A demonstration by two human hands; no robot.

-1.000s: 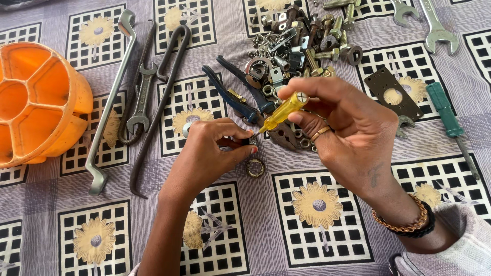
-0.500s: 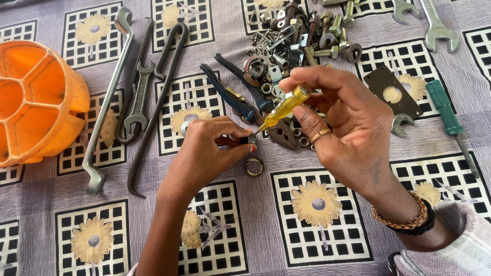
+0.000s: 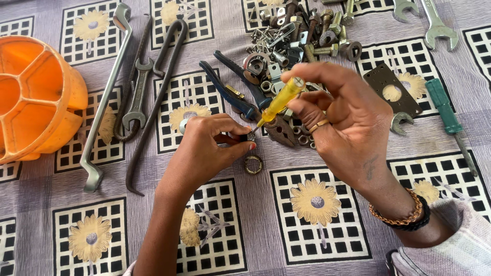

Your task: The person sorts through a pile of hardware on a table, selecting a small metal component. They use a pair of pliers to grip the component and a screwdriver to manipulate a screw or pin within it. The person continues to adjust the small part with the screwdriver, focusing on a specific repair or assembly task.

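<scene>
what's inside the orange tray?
The round orange plastic compartment tray shows bare wedge compartments and a centre well; nothing visible inside. Its left part runs out of frame, unseen.

Flat surface covered by purple-grey cloth (image 3: 255, 204) printed with black-and-white grid squares and yellow flowers. Lying on it: orange compartment tray (image 3: 36, 97) at left, long ring spanner (image 3: 105, 97), open-end spanner (image 3: 137, 94), bent dark bar (image 3: 156, 97), blue-handled pliers (image 3: 232, 89), heap of bolts and nuts (image 3: 302, 36), dark metal plate (image 3: 391, 89), green-handled screwdriver (image 3: 447, 115), metal ring (image 3: 253, 164), two spanners (image 3: 424, 18) top right
</scene>
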